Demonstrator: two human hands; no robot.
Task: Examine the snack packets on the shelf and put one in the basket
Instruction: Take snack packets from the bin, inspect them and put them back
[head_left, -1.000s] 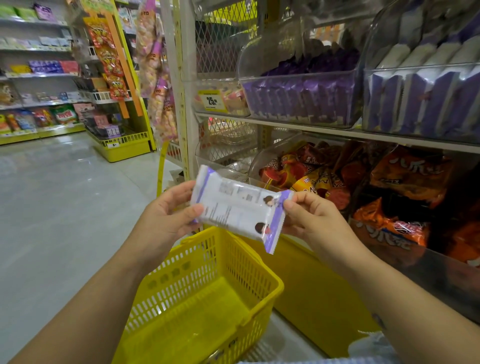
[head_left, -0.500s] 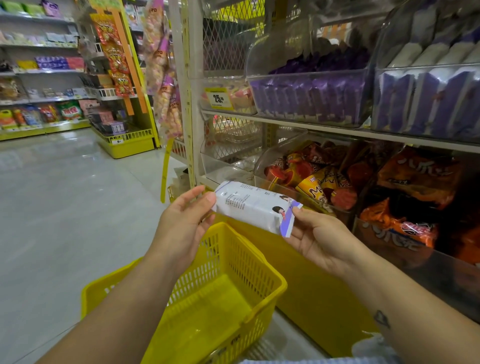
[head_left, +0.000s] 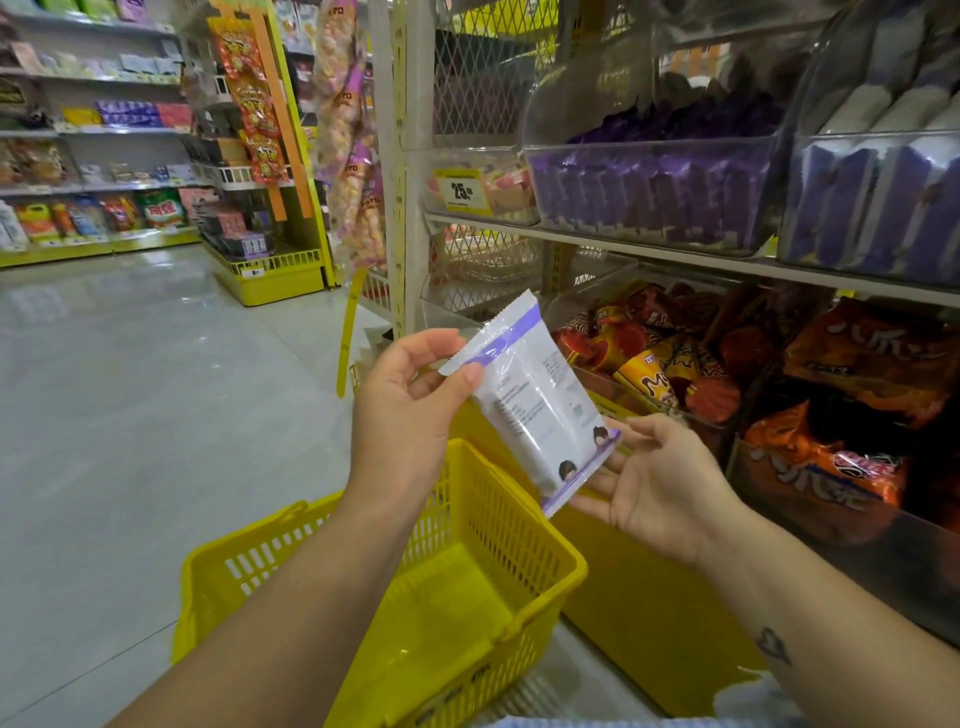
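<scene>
We find the left hand and right hand pinching opposite ends of the snack packet, print turned toward us for reading, over the yellow basket.

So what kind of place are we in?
A shop, probably a supermarket snack aisle: shelves with clear bins of snack packets, a yellow price tag, and a yellow shopping basket under the white packet being looked at.
</scene>
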